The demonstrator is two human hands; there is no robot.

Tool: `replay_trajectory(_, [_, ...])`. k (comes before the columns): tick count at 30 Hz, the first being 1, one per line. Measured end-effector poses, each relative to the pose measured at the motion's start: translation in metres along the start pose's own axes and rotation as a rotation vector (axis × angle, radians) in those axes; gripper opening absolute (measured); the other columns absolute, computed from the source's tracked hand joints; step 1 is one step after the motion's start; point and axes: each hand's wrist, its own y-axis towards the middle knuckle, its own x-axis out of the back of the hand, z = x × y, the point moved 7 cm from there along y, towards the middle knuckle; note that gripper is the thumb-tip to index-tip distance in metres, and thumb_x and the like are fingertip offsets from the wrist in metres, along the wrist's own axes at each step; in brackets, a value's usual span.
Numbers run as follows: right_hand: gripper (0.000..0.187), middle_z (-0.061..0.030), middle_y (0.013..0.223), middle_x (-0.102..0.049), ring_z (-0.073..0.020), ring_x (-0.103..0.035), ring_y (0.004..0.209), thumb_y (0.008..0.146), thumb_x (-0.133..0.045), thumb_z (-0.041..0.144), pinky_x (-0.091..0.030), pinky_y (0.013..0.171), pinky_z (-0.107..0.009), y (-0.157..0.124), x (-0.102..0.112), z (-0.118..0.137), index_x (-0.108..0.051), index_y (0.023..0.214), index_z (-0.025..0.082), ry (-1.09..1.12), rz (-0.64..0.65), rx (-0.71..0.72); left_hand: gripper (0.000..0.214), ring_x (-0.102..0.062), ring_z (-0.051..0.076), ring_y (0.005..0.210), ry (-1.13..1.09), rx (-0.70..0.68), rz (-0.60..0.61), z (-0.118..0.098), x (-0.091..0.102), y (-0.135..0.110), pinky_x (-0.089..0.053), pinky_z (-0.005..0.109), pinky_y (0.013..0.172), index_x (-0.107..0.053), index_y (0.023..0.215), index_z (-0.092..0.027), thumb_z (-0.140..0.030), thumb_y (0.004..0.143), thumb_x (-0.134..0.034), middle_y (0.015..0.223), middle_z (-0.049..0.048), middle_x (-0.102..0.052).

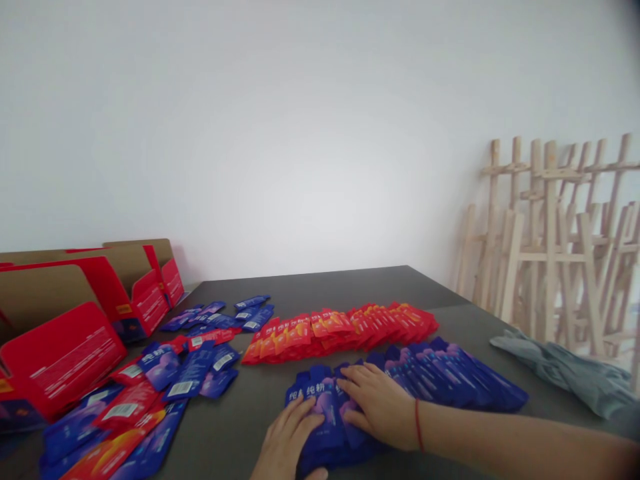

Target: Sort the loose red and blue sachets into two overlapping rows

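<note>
A row of overlapping blue packets [320, 420] lies at the front of the dark table, extending right in a fan of more blue packets [445, 373]. My left hand [287, 440] rests against the left end of this row, fingers stretched over the packets' edge and thumb low at the frame's bottom. Across the middle of the row, my right hand [377, 407] lies with its fingers spread on the packets' faces. Both hands touch the packets without visibly closing on any. Just behind the blue row is a similar overlapping row of red packets [340, 330].
Loose blue and red packets [125, 403] are scattered in a pile on the left. Open red cardboard boxes [65, 353] stand along the left side. Grey gloves or cloth [565, 367] lie at the table's [320, 290] right edge. Wooden easels [550, 247] stand beyond it.
</note>
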Motion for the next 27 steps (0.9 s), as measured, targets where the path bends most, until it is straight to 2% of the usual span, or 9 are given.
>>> replay_trajectory(4, [0.051,-0.0168,0.136,-0.055,-0.0331,-0.050,0.123,0.091,-0.052,0.046,-0.037,0.103,-0.050,0.015,0.018,0.003,-0.059,0.130,0.013,-0.065,-0.026,0.024,0.058,-0.048,0.032,0.131,-0.134,0.114,-0.042,0.005,-0.008,-0.001,-0.044,0.050,0.105,-0.056,0.130,-0.032,-0.058,0.078,-0.065,0.137,0.0099,-0.058])
replay_trajectory(6, [0.045,-0.0166,0.129,-0.060,-0.0324,-0.054,0.118,0.093,-0.051,0.043,-0.041,0.098,-0.048,0.032,0.032,0.012,-0.063,0.124,0.013,-0.099,-0.037,0.067,0.055,-0.050,0.031,0.130,-0.237,0.168,-0.040,0.003,-0.002,0.002,-0.043,0.047,0.106,-0.058,0.127,-0.032,-0.058,0.078,-0.065,0.135,0.0095,-0.060])
replay_trajectory(9, [0.035,-0.0142,0.115,-0.067,-0.0289,-0.061,0.107,0.093,-0.049,0.038,-0.046,0.089,-0.042,0.074,0.049,0.042,-0.067,0.114,0.015,-0.118,-0.042,0.180,0.042,-0.057,0.026,0.121,-0.426,0.242,-0.071,0.008,0.026,0.014,-0.046,0.039,0.102,-0.063,0.120,-0.030,-0.051,0.084,-0.058,0.128,0.0087,-0.064])
replay_trajectory(11, [0.031,-0.0132,0.111,-0.069,-0.0271,-0.063,0.102,0.093,-0.049,0.035,-0.048,0.085,-0.039,0.111,0.052,0.070,-0.068,0.109,0.016,-0.120,-0.048,0.250,0.028,-0.064,0.023,0.107,-0.511,0.333,-0.150,0.025,0.054,0.021,-0.050,0.035,0.094,-0.067,0.103,-0.026,-0.043,0.088,-0.050,0.111,0.0071,-0.070])
replay_trajectory(14, [0.024,-0.0152,0.101,-0.072,-0.0271,-0.066,0.091,0.090,-0.053,0.027,-0.050,0.075,-0.035,0.171,0.032,0.112,-0.070,0.096,0.012,-0.119,0.060,0.297,0.021,-0.064,0.021,0.079,-0.448,0.500,-0.364,0.070,0.104,0.017,-0.050,0.032,0.076,-0.061,0.069,-0.024,-0.033,0.082,-0.048,0.076,0.0015,-0.067])
replay_trajectory(16, [0.028,-0.0156,0.100,-0.072,-0.0256,-0.068,0.087,0.094,-0.047,0.028,-0.051,0.071,-0.033,0.208,0.018,0.140,-0.070,0.096,0.011,-0.102,0.073,0.320,0.018,-0.057,0.020,0.066,-0.347,0.591,-0.539,0.103,0.134,0.003,-0.045,0.029,0.064,-0.055,0.058,-0.024,-0.032,0.074,-0.052,0.063,-0.0016,-0.060])
replay_trajectory(20, [0.038,-0.0149,0.105,-0.071,-0.0254,-0.067,0.093,0.099,-0.037,0.036,-0.052,0.075,-0.035,0.262,0.003,0.187,-0.066,0.104,0.012,-0.002,-0.003,0.335,0.018,-0.051,0.018,0.063,-0.266,0.723,-0.805,0.150,0.168,-0.035,-0.040,0.028,0.061,-0.051,0.062,-0.025,-0.036,0.076,-0.047,0.062,-0.0041,-0.052])
replay_trajectory(24, [0.049,-0.0216,0.111,-0.068,-0.0318,-0.066,0.099,0.094,-0.043,0.051,-0.055,0.073,-0.043,0.285,-0.013,0.201,-0.064,0.108,0.009,0.093,-0.046,0.193,0.017,-0.056,0.020,0.085,-0.212,0.815,-1.080,0.160,0.186,-0.063,-0.044,0.032,0.080,-0.053,0.081,-0.024,-0.037,0.081,-0.043,0.085,-0.0016,-0.057])
replay_trajectory(27, [0.061,-0.0286,0.121,-0.062,-0.0364,-0.062,0.109,0.082,-0.059,0.055,-0.054,0.080,-0.047,0.291,-0.043,0.201,-0.061,0.115,0.003,-0.013,-0.005,0.128,0.022,-0.057,0.023,0.095,-0.143,0.825,-1.133,0.155,0.194,-0.065,-0.043,0.036,0.092,-0.056,0.093,-0.024,-0.039,0.078,-0.049,0.096,0.0002,-0.058])
